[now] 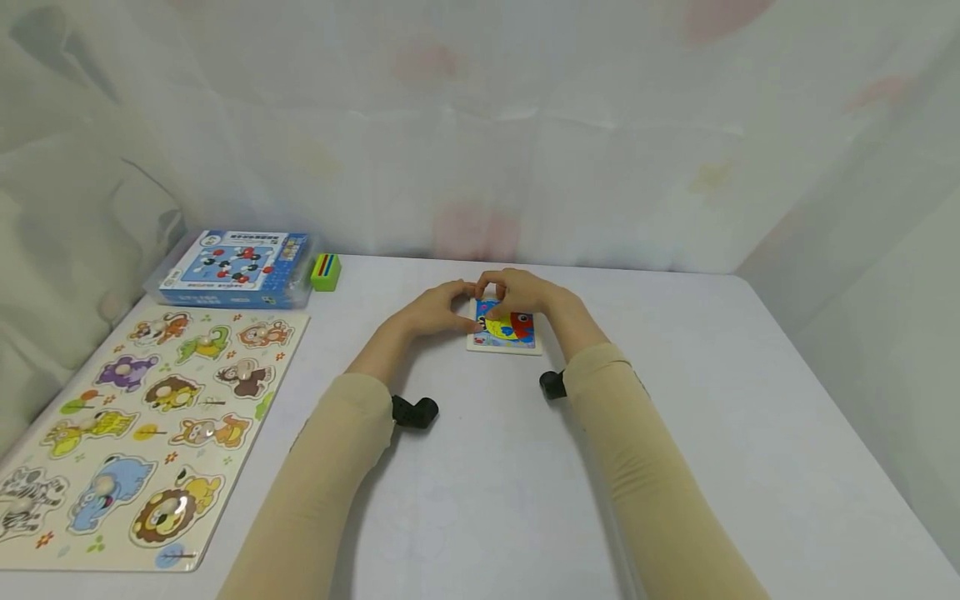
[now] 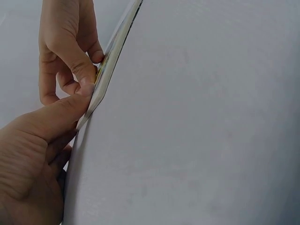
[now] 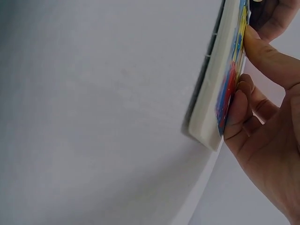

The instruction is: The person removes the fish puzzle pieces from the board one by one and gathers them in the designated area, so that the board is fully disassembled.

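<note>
A small square picture puzzle (image 1: 522,329) with a yellow and red fish lies on the white table between both hands. My left hand (image 1: 433,312) holds its left side, the thumb at the edge and the fingers around the upper left corner. Over the upper part of the picture, my right hand (image 1: 527,293) bends its fingers, with thumb and fingertips touching the surface. The right wrist view shows the pale frame of the puzzle (image 3: 208,105) edge-on, the right thumb (image 3: 269,58) on the picture. I cannot tell whether the right fingers pinch a piece.
A large animal peg puzzle board (image 1: 213,387) lies on the left. Behind it stand a clear-lidded box with a blue molecule label (image 1: 232,267) and a small green block with coloured stripes (image 1: 326,272). White cloth (image 1: 480,142) hangs behind the table.
</note>
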`<state>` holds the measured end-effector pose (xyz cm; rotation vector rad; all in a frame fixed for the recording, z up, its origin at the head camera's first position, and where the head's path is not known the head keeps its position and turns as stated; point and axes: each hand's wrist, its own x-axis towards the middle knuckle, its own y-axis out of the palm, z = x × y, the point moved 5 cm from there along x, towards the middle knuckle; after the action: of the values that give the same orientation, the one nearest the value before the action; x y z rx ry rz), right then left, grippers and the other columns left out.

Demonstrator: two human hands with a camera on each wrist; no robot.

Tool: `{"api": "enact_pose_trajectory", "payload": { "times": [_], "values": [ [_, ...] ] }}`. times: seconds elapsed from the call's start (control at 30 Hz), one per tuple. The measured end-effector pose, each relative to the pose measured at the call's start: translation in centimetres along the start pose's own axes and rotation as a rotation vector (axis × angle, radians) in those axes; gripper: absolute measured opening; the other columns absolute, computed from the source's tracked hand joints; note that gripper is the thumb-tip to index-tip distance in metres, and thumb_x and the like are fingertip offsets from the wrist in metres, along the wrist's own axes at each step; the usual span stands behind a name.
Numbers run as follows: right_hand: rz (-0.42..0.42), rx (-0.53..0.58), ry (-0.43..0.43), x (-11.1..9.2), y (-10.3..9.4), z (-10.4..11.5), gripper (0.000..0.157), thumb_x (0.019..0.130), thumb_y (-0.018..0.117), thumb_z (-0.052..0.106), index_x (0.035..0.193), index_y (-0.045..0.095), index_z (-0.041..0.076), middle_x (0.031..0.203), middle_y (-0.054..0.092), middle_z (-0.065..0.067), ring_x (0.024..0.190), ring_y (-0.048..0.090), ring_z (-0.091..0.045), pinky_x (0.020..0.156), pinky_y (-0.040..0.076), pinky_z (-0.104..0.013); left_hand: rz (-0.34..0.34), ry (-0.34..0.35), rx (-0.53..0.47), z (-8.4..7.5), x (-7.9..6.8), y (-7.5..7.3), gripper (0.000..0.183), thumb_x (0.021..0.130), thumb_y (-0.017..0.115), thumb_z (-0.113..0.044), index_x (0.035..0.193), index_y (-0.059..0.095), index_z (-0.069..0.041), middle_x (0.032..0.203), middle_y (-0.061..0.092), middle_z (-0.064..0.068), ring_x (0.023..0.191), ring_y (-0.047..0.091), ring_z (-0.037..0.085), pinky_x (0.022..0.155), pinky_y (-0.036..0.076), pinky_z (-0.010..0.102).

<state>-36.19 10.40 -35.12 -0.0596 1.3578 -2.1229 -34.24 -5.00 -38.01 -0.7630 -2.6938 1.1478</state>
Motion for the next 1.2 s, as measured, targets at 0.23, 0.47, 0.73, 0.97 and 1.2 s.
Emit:
{"api": "enact_pose_trajectory", "payload": {
  "times": [0.23, 0.47, 0.73, 0.97, 1.2],
  "values": [
    [-0.003, -0.004, -0.007, 0.03, 0.07, 0.06, 0.033, 0.091, 0.068, 0.021, 0.121, 0.058, 0.027, 0.121, 0.057, -0.013, 0.105, 0.053, -0.029, 0.090, 0.050, -0.039, -0.005, 0.010, 0.010, -0.01, 0.08, 0.03, 0.071, 0.083, 0.074, -0.035, 0.145, 0.046, -0.014, 0.159, 0.038, 0.010, 0.152, 0.027, 0.031, 0.125, 0.022, 0.055],
    [-0.012, 0.013, -0.029, -0.14, 0.01, 0.20, 0.035, 0.090, 0.068, 0.018, 0.122, 0.054, 0.025, 0.125, 0.056, -0.012, 0.109, 0.052, -0.029, 0.094, 0.050, -0.041, -0.008, 0.011, 0.009, -0.09, 0.15, 0.01, 0.074, 0.083, 0.075, -0.035, 0.147, 0.045, -0.013, 0.160, 0.037, 0.009, 0.153, 0.026, 0.030, 0.126, 0.020, 0.053],
    [-0.025, 0.083, -0.023, -0.16, 0.11, -0.05, 0.031, 0.091, 0.067, 0.015, 0.119, 0.056, 0.021, 0.126, 0.057, -0.007, 0.112, 0.052, -0.026, 0.098, 0.049, -0.042, -0.005, 0.015, 0.007, -0.25, -0.02, -0.04, 0.073, 0.083, 0.075, -0.035, 0.147, 0.045, -0.015, 0.159, 0.038, 0.009, 0.153, 0.025, 0.031, 0.126, 0.019, 0.054],
    [-0.029, 0.165, 0.007, -0.48, 0.23, -0.34, 0.035, 0.093, 0.061, 0.009, 0.126, 0.054, 0.018, 0.126, 0.055, -0.009, 0.110, 0.053, -0.026, 0.098, 0.050, -0.038, 0.002, 0.000, 0.025, -0.18, 0.04, 0.01, 0.074, 0.084, 0.074, -0.037, 0.148, 0.044, -0.015, 0.162, 0.034, 0.009, 0.154, 0.022, 0.031, 0.126, 0.019, 0.056],
    [-0.036, 0.204, 0.000, -0.54, 0.27, -0.43, 0.030, 0.094, 0.058, 0.006, 0.124, 0.055, 0.010, 0.126, 0.056, -0.011, 0.119, 0.051, -0.028, 0.113, 0.043, -0.045, 0.000, -0.002, 0.025, -0.05, 0.14, 0.05, 0.074, 0.084, 0.074, -0.037, 0.148, 0.044, -0.014, 0.161, 0.035, 0.006, 0.155, 0.021, 0.029, 0.126, 0.018, 0.054]
  ]
}}
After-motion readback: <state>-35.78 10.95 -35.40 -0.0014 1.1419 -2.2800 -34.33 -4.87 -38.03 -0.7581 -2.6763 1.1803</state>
